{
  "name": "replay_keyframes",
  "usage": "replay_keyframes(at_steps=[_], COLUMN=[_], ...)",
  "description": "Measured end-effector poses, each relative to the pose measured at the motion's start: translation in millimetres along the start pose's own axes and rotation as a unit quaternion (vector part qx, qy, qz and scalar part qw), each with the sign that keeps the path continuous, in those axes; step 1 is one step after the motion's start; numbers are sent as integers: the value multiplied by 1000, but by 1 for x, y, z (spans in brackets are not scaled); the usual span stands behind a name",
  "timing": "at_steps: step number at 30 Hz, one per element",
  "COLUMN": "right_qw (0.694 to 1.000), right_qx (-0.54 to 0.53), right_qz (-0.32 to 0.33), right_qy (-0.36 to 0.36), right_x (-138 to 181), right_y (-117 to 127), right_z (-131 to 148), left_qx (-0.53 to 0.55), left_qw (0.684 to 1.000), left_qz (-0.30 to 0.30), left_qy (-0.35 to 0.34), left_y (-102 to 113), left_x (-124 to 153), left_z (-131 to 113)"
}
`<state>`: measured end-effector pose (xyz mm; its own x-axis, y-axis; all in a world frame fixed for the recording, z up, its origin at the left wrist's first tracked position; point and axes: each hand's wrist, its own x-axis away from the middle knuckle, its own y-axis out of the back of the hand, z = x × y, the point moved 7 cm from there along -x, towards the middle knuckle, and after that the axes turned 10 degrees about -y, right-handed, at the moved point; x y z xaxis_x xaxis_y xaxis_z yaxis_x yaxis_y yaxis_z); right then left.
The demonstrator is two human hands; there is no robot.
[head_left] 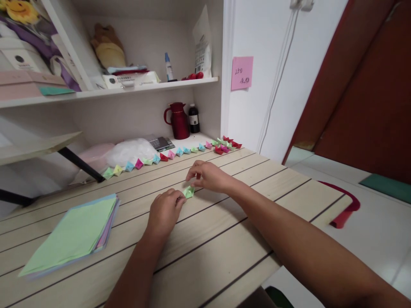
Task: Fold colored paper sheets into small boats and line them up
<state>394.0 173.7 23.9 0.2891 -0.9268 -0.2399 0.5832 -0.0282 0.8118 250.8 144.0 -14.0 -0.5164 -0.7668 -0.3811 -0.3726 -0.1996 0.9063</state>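
Observation:
A small light green folded paper boat (189, 192) is on the table between my two hands. My left hand (165, 209) has its fingertips pinched on the boat's left end. Just above its right side is my right hand (207, 176), fingers curved and parted, with the thumb close to the paper. Whether that thumb touches the boat I cannot tell. Beyond my hands runs a row of small paper boats (164, 157) in several colours along the table's back edge.
A stack of coloured paper (73, 233), green on top, lies on the striped table (199, 265) at left. Behind the boats stand a red jug (180, 122) and a dark bottle (194, 119). A black-legged stand (80, 161) is at left; a red stool (348, 201) is beyond the right edge.

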Motion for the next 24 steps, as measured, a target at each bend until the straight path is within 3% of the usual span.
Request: replay_keyframes(at_steps=[4, 11, 17, 24], right_qw=[996, 992, 988, 988], right_qx=[52, 82, 99, 98], right_qz=[33, 59, 66, 70], right_qy=[-57, -71, -93, -94], right_x=[-1, -5, -6, -7], right_y=[-7, -20, -26, -32], right_z=[-8, -14, -20, -19], left_qx=[-7, 96, 126, 153], left_qw=[1000, 994, 986, 987], left_qz=[-3, -30, -108, -41], left_qy=[11, 33, 32, -36], left_y=[1, 1, 7, -4], left_x=[0, 2, 2, -1], left_z=[-1, -2, 13, -4])
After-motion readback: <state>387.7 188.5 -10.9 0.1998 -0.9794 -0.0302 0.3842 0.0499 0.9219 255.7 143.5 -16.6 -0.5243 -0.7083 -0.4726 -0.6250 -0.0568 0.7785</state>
